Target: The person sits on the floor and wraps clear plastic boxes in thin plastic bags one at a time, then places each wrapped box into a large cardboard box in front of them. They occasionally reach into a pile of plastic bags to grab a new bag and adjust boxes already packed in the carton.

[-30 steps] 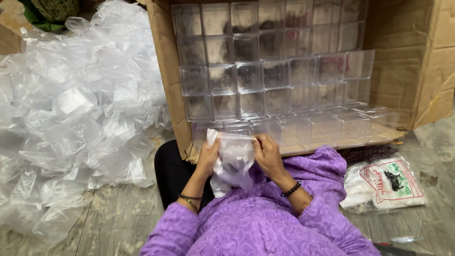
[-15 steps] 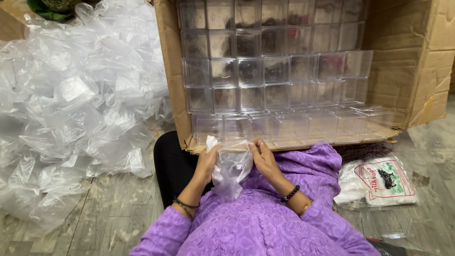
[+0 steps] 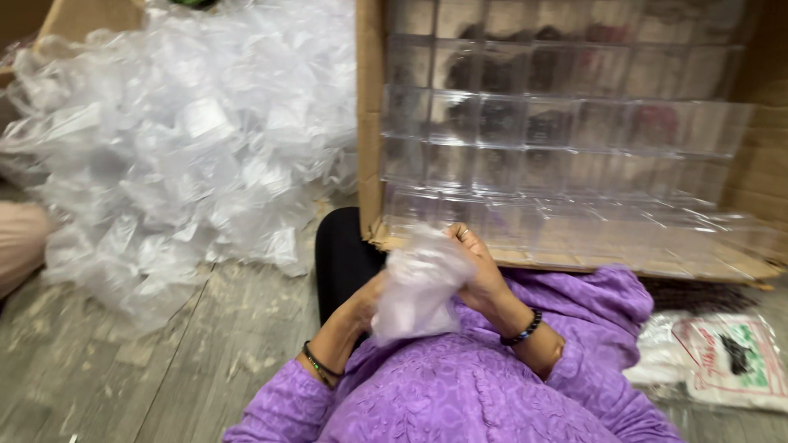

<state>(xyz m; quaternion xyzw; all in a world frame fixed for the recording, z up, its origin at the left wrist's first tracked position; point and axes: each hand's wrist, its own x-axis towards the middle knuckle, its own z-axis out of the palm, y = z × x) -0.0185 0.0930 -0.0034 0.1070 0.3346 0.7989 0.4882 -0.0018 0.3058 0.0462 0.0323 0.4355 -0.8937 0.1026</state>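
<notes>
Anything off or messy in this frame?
Mostly the heap of loose clear plastic bags sprawled over the floor, unstacked. Both hands, left hand and right hand, hold a crumpled clear bag. The clear boxes in the cardboard carton sit in neat rows.

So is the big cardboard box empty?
No, the cardboard box lies open on its side and is stacked full of rows of clear plastic boxes.

Glossy clear plastic bag, cardboard box
</notes>
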